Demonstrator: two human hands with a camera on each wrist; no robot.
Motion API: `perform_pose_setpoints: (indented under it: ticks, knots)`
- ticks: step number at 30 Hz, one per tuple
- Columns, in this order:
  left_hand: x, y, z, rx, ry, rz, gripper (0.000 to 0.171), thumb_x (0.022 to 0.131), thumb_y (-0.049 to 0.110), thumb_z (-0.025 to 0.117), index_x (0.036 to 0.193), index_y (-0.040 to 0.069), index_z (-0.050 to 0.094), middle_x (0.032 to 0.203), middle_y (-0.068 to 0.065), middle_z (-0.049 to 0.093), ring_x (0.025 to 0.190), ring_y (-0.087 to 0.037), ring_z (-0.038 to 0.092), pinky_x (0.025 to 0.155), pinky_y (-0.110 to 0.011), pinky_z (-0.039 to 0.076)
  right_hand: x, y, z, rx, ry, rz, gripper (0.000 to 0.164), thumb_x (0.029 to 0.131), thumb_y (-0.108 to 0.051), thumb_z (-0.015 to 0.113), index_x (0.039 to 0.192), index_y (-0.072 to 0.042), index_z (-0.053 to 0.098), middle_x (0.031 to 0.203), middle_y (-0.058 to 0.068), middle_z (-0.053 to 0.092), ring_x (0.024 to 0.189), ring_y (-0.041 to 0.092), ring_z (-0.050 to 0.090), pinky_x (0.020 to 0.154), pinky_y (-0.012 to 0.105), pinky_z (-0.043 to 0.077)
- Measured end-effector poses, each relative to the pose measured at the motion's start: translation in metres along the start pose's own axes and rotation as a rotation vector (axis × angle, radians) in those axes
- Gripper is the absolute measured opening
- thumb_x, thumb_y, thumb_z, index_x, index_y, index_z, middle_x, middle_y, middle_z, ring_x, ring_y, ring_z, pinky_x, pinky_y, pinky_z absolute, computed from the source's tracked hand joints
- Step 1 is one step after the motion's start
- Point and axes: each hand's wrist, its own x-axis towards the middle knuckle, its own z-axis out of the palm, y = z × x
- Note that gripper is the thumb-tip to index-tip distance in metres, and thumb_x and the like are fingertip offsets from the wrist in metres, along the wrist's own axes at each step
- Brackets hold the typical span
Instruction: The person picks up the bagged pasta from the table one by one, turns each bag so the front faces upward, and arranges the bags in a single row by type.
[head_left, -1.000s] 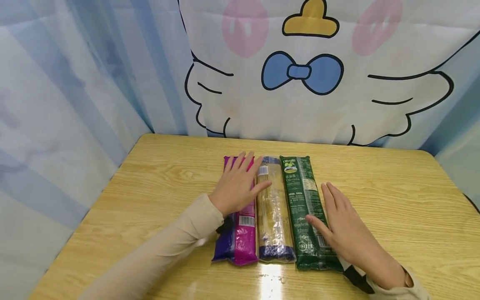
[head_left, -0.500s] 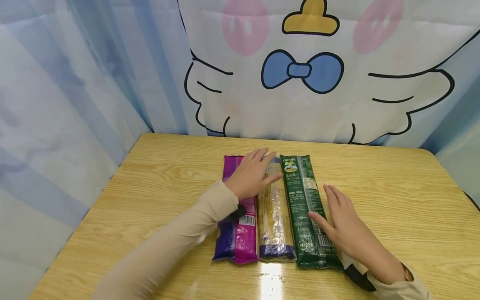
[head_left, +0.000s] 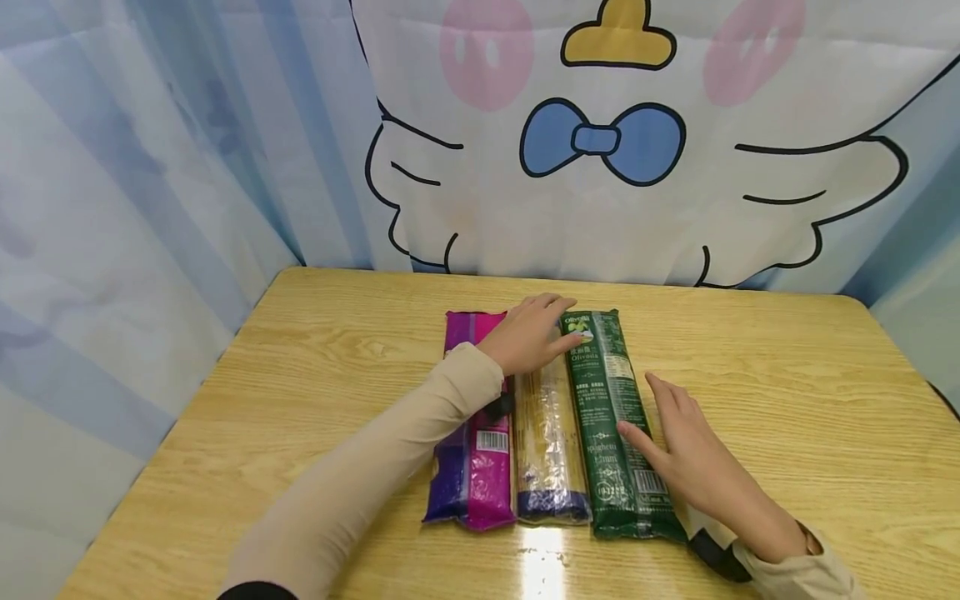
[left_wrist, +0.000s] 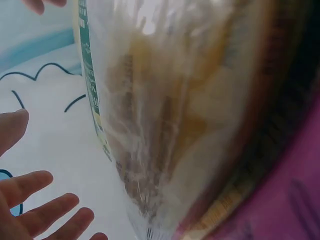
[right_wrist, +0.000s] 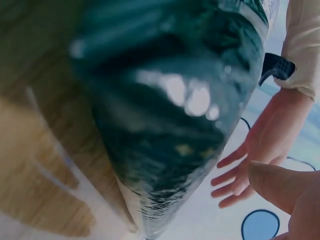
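Three long spaghetti packs lie side by side. At the left is a pink and purple pack point(head_left: 491, 492), in the middle a clear one point(head_left: 551, 442) with blue ends, and at the right a green one point(head_left: 609, 417). My left hand point(head_left: 527, 335) is over the far end of the clear pack, fingers extended, its thumb overlapping the green pack's top corner. Beside the green pack my right hand point(head_left: 693, 458) has straight fingers along its right edge and the thumb over its face. The left wrist view shows the clear pack point(left_wrist: 165, 100) close up; the right wrist view shows the green pack point(right_wrist: 170, 115).
A pale wooden table point(head_left: 337, 350) carries the packs. Behind it hangs a curtain point(head_left: 480, 208) with a cartoon figure and a blue bow tie, and it continues along the left side. A dark wrist strap point(right_wrist: 277, 66) is on the left arm.
My left hand has moved right, from above the pink and purple pack across the clear pack to the green pack's top corner. The right hand and the packs have stayed nearly in place.
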Motion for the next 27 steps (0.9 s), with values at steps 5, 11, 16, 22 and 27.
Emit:
perform_pose_setpoints:
  ticks: [5, 11, 16, 22, 27]
  knots:
    - [0.009, 0.004, 0.001, 0.010, -0.018, 0.002, 0.063, 0.102, 0.046, 0.050, 0.155, 0.015, 0.034, 0.157, -0.008, 0.038, 0.144, -0.025, 0.036, 0.120, -0.040, 0.032, 0.002, 0.001, -0.001, 0.008, -0.005, 0.002, 0.086, 0.101, -0.047, 0.053, 0.154, 0.009, 0.014, 0.149, 0.039, 0.028, 0.130, 0.055, 0.036, 0.098, 0.072, 0.039]
    - [0.022, 0.007, 0.002, -0.048, -0.051, -0.025, 0.061, 0.103, 0.043, 0.050, 0.155, 0.015, 0.035, 0.157, -0.009, 0.037, 0.145, -0.026, 0.035, 0.119, -0.041, 0.033, 0.004, 0.002, -0.004, 0.041, -0.025, 0.008, 0.086, 0.101, -0.046, 0.054, 0.153, 0.011, 0.015, 0.146, 0.038, 0.031, 0.124, 0.052, 0.045, 0.093, 0.066, 0.046]
    - [0.035, 0.006, 0.005, -0.105, -0.067, -0.043, 0.059, 0.103, 0.041, 0.052, 0.153, 0.013, 0.037, 0.157, -0.010, 0.038, 0.144, -0.026, 0.037, 0.117, -0.040, 0.037, 0.005, 0.003, -0.006, 0.068, -0.050, 0.017, 0.087, 0.101, -0.047, 0.053, 0.153, 0.011, 0.014, 0.145, 0.039, 0.032, 0.122, 0.053, 0.047, 0.091, 0.063, 0.050]
    - [0.043, 0.006, 0.006, -0.173, -0.092, -0.059, 0.058, 0.103, 0.037, 0.053, 0.153, 0.012, 0.037, 0.156, -0.010, 0.039, 0.143, -0.025, 0.038, 0.116, -0.039, 0.038, 0.004, 0.005, -0.005, 0.108, -0.064, 0.030, 0.085, 0.101, -0.044, 0.055, 0.153, 0.011, 0.016, 0.139, 0.037, 0.037, 0.117, 0.048, 0.052, 0.087, 0.058, 0.053]
    - [0.053, 0.008, 0.007, -0.210, -0.106, -0.060, 0.059, 0.103, 0.034, 0.055, 0.153, 0.010, 0.036, 0.156, -0.009, 0.039, 0.141, -0.024, 0.041, 0.114, -0.037, 0.041, 0.004, 0.007, -0.005, 0.114, -0.076, 0.038, 0.085, 0.101, -0.043, 0.056, 0.152, 0.011, 0.016, 0.138, 0.035, 0.038, 0.111, 0.044, 0.056, 0.083, 0.055, 0.056]
